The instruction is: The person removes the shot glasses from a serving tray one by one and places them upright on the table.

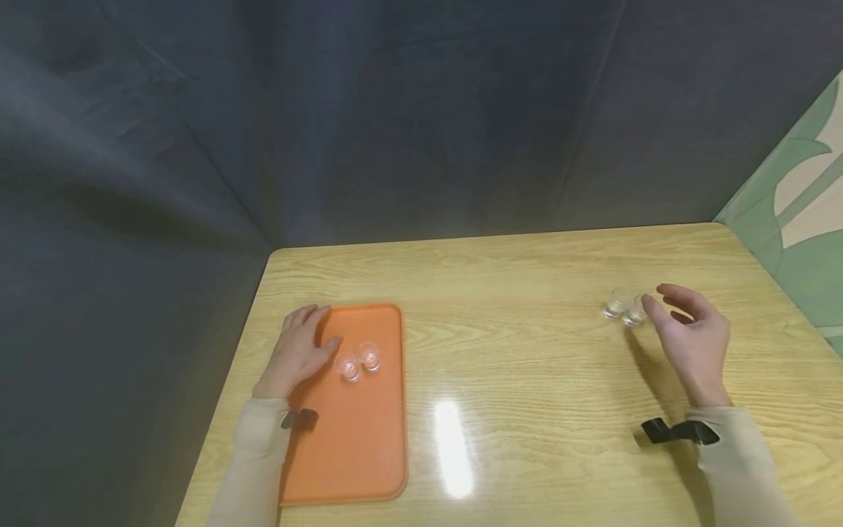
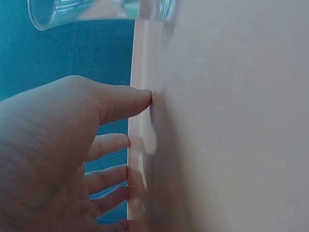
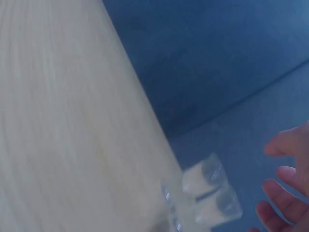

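Note:
Two small clear shot glasses stand side by side on the orange tray. My left hand is at the tray's far left part, its thumb extended toward these glasses but apart from them. In the left wrist view, the thumb tip meets the tray's rim area and the other fingertips end at the rim, loosely spread. Another pair of clear shot glasses stands on the table at the right. My right hand is just right of this pair, fingers loosely bent, a gap showing in the right wrist view.
The wood-grain table lies between the tray and the right-hand glasses. A dark curtain hangs behind the far edge and along the left. A green leaf-patterned surface borders the right side.

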The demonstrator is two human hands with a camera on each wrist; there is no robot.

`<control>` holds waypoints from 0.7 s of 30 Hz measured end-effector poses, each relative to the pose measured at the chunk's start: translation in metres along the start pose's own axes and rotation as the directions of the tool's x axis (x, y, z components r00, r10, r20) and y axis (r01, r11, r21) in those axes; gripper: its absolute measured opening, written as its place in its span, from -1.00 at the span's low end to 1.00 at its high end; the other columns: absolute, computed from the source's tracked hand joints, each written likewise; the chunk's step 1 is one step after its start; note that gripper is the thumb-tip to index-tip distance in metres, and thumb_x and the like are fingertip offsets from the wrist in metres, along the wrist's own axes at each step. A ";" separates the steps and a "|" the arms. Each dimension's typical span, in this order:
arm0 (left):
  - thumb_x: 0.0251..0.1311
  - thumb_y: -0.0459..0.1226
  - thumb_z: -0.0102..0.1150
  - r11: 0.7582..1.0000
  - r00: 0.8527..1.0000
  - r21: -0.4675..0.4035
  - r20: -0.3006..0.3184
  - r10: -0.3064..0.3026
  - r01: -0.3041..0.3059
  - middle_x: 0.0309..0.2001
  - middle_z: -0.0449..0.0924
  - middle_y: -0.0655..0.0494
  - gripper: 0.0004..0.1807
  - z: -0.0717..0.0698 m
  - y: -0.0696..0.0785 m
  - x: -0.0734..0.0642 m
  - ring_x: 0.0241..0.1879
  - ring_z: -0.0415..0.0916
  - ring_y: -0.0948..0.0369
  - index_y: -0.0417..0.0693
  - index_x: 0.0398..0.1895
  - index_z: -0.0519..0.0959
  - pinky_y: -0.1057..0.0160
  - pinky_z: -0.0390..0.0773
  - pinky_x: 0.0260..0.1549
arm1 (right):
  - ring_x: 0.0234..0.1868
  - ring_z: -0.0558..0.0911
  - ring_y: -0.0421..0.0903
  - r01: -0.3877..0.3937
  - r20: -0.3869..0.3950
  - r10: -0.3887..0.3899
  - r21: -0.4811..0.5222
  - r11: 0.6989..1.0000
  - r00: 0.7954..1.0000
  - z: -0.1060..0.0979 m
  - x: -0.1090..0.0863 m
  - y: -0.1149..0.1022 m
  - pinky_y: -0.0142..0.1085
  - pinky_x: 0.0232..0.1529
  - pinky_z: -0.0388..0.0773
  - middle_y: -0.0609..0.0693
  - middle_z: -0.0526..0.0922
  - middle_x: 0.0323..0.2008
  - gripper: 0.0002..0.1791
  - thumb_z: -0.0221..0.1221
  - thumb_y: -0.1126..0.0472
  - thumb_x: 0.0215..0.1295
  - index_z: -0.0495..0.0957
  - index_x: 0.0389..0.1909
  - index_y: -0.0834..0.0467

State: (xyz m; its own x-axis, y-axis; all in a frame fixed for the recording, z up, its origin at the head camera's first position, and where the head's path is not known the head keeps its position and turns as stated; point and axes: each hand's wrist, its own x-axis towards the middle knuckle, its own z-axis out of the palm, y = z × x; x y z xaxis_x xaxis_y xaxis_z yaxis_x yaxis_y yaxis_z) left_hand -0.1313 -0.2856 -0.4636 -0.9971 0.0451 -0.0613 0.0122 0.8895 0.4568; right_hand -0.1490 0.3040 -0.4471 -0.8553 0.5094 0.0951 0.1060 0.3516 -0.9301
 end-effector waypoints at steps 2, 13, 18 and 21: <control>0.46 -0.06 0.23 1.000 1.000 0.002 -0.002 -0.001 0.001 0.61 0.14 -0.36 -0.23 0.000 0.000 0.000 0.63 -0.01 -0.31 -0.20 0.62 0.28 -0.38 0.18 0.55 | 0.01 0.63 -0.45 0.036 -0.008 -0.036 0.013 0.999 0.999 0.004 -0.003 -0.006 -0.64 0.00 0.47 -0.47 0.70 -0.14 -0.64 0.41 0.14 0.34 0.76 0.13 0.10; 0.47 -0.08 0.23 1.000 1.000 0.000 0.012 -0.006 0.006 0.61 0.14 -0.36 -0.24 0.001 0.002 -0.001 0.62 0.00 -0.31 -0.19 0.62 0.28 -0.38 0.18 0.55 | -0.12 0.70 -0.49 0.221 0.184 -0.228 0.058 0.973 0.956 0.027 -0.033 -0.029 -0.69 -0.10 0.58 -0.46 0.75 -0.11 -0.67 0.38 0.23 0.40 0.72 0.12 0.25; 0.48 -0.07 0.22 1.000 1.000 -0.001 0.014 -0.007 0.007 0.62 0.13 -0.36 -0.24 0.000 0.002 -0.002 0.63 -0.02 -0.31 -0.20 0.62 0.28 -0.38 0.17 0.56 | -0.09 0.68 -0.46 0.244 0.285 -0.261 0.094 0.965 0.922 0.038 -0.046 -0.036 -0.67 -0.03 0.56 -0.48 0.74 -0.09 -0.66 0.37 0.22 0.43 0.69 0.14 0.28; 0.47 -0.07 0.23 1.000 1.000 -0.003 0.012 -0.004 0.004 0.62 0.13 -0.35 -0.24 -0.001 0.002 -0.003 0.63 -0.02 -0.31 -0.20 0.62 0.28 -0.39 0.17 0.55 | -0.09 0.68 -0.43 0.202 0.351 -0.239 0.141 0.969 0.905 0.046 -0.054 -0.037 -0.64 -0.06 0.59 -0.47 0.75 -0.09 -0.65 0.36 0.22 0.44 0.67 0.15 0.29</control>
State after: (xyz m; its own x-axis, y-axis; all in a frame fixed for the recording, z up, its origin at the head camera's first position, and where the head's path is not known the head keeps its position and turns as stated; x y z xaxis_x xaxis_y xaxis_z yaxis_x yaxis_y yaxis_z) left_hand -0.1287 -0.2841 -0.4619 -0.9962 0.0470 -0.0737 0.0079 0.8882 0.4594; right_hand -0.1298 0.2270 -0.4346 -0.9776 0.1014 0.1843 -0.1412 0.3330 -0.9323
